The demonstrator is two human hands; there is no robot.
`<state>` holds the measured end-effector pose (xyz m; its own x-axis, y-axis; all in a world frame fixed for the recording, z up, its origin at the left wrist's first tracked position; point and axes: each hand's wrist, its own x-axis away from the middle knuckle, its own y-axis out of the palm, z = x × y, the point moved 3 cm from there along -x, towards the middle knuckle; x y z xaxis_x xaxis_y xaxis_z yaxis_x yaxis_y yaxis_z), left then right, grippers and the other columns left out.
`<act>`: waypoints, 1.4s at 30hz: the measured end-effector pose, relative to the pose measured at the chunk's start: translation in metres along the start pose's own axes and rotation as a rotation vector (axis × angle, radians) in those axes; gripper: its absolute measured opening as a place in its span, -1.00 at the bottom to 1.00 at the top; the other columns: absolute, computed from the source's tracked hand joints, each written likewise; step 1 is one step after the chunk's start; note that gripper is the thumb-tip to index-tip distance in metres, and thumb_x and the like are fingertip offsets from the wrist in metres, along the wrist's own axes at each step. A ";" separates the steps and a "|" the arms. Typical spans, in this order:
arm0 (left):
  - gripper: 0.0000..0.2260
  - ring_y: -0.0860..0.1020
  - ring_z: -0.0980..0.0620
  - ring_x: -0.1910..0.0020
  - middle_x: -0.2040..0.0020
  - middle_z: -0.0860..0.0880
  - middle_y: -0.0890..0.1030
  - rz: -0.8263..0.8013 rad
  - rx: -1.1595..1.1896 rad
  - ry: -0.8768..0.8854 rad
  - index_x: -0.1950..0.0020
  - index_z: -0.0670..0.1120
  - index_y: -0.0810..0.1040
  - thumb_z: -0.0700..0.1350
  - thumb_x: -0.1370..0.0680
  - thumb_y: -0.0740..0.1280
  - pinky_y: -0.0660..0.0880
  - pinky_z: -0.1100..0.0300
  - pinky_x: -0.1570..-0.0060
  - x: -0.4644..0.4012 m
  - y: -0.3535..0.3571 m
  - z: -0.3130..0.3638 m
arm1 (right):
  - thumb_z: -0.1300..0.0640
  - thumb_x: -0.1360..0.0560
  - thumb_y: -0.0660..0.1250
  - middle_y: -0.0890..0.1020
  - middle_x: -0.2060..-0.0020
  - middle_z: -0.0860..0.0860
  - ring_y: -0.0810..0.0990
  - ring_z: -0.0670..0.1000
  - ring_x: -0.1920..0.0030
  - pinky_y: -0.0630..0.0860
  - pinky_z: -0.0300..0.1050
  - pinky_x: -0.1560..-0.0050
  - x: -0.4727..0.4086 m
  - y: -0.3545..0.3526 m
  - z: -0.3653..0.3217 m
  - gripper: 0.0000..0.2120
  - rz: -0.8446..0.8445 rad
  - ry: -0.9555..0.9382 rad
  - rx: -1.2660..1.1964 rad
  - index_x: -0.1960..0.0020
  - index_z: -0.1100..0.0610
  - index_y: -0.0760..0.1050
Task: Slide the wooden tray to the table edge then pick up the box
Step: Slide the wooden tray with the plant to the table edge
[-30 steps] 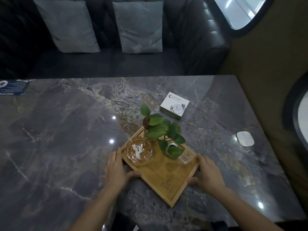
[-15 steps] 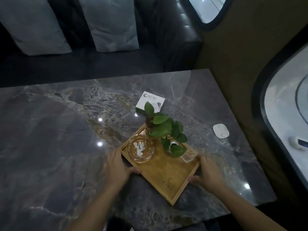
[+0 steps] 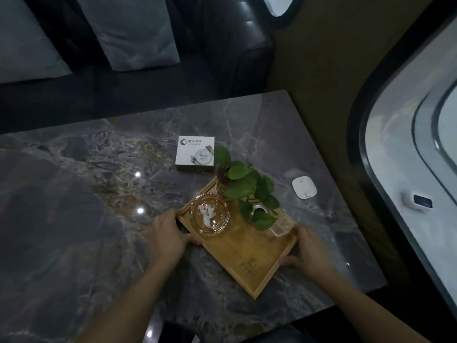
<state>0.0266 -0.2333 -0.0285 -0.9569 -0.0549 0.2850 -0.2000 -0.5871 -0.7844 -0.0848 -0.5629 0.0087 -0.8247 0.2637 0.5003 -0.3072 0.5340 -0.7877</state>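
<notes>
A wooden tray (image 3: 249, 258) lies diagonally on the dark marble table (image 3: 74, 219). It carries a glass ashtray (image 3: 209, 216), a green leafy plant in a glass vase (image 3: 247, 186) and a small clear glass (image 3: 280, 225). My left hand (image 3: 168, 235) grips the tray's left side, thumb on the rim. My right hand (image 3: 309, 253) holds the tray's right side. A white square box (image 3: 195, 153) lies flat on the table just beyond the tray, partly behind a leaf.
A small white rounded device (image 3: 304, 188) rests on the table right of the tray. The table's right edge (image 3: 346, 194) runs close to a curved wall with a window. A dark sofa with grey cushions (image 3: 128, 33) stands behind the table.
Both hands stay on the tray, which has shifted right toward the table's right side. The view has swung right, so the box now sits directly behind the tray.
</notes>
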 end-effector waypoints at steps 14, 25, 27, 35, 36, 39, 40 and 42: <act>-0.05 0.67 0.01 0.09 -0.07 -0.08 0.69 -0.051 0.425 -0.095 -0.50 -0.11 0.43 -0.29 -0.14 0.68 0.55 0.23 0.13 -0.006 0.026 0.036 | -0.21 -0.12 0.61 0.51 -0.19 0.06 0.44 0.10 -0.27 0.40 0.05 -0.27 -0.011 -0.011 0.032 -0.11 0.092 0.036 -0.057 -0.31 0.09 0.35; -0.40 0.69 0.00 -0.02 -0.12 0.02 0.68 0.057 0.551 -0.203 -0.45 -0.11 0.50 -0.32 -0.42 0.53 0.62 -0.08 -0.16 0.040 0.055 0.063 | -0.36 -0.07 0.54 0.51 -0.15 0.06 0.46 0.10 -0.21 0.44 0.03 -0.21 -0.022 -0.014 0.046 -0.09 0.110 -0.031 -0.009 -0.24 0.10 0.38; -0.32 0.68 0.06 -0.04 -0.13 0.08 0.66 0.012 0.590 -0.193 -0.49 -0.05 0.44 -0.34 -0.41 0.54 0.64 0.00 -0.10 0.059 0.064 0.070 | -0.34 -0.08 0.55 0.49 -0.14 0.05 0.45 0.09 -0.20 0.43 0.05 -0.22 -0.023 -0.014 0.047 -0.10 0.103 -0.068 -0.050 -0.24 0.10 0.38; -0.10 0.63 0.22 0.05 -0.04 0.30 0.58 -0.076 0.524 -0.264 -0.61 0.12 0.18 -0.32 -0.42 0.54 0.61 0.14 -0.03 0.105 0.092 0.081 | -0.21 -0.11 0.62 0.40 -0.25 0.00 0.37 0.04 -0.28 0.41 -0.02 -0.26 -0.025 -0.008 0.052 -0.09 0.111 -0.136 -0.149 -0.32 0.06 0.31; -0.10 0.62 0.23 0.07 -0.02 0.36 0.54 -0.080 0.499 -0.270 -0.61 0.12 0.17 -0.31 -0.41 0.55 0.61 0.14 -0.02 0.103 0.091 0.082 | -0.22 -0.11 0.62 0.40 -0.27 0.01 0.37 0.04 -0.28 0.42 -0.02 -0.27 -0.026 -0.008 0.053 -0.07 0.110 -0.131 -0.147 -0.33 0.06 0.31; -0.10 0.63 0.26 0.12 -0.09 0.34 0.52 -0.088 0.479 -0.278 -0.59 0.12 0.14 -0.30 -0.42 0.54 0.62 0.25 0.05 0.097 0.089 0.087 | -0.24 -0.11 0.60 0.40 -0.31 0.03 0.37 0.06 -0.32 0.43 0.01 -0.28 -0.028 -0.008 0.055 -0.03 0.114 -0.124 -0.137 -0.38 0.07 0.29; -0.11 0.63 0.28 0.15 -0.11 0.33 0.52 -0.087 0.475 -0.273 -0.59 0.12 0.14 -0.31 -0.42 0.54 0.59 0.36 0.12 0.095 0.088 0.090 | -0.23 -0.11 0.61 0.40 -0.32 0.04 0.36 0.07 -0.33 0.42 0.02 -0.29 -0.030 -0.009 0.054 -0.01 0.120 -0.120 -0.132 -0.40 0.08 0.29; -0.13 0.64 0.27 0.16 -0.18 0.29 0.52 -0.088 0.478 -0.263 -0.60 0.11 0.16 -0.31 -0.43 0.52 0.53 0.46 0.24 0.088 0.087 0.095 | -0.22 -0.12 0.61 0.40 -0.32 0.07 0.36 0.09 -0.33 0.42 0.05 -0.33 -0.034 -0.012 0.054 0.00 0.131 -0.120 -0.128 -0.41 0.12 0.30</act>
<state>-0.0552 -0.3656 -0.0194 -0.8440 -0.1527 0.5141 -0.1007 -0.8964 -0.4316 -0.0788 -0.6219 -0.0178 -0.9065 0.2446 0.3441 -0.1367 0.6012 -0.7873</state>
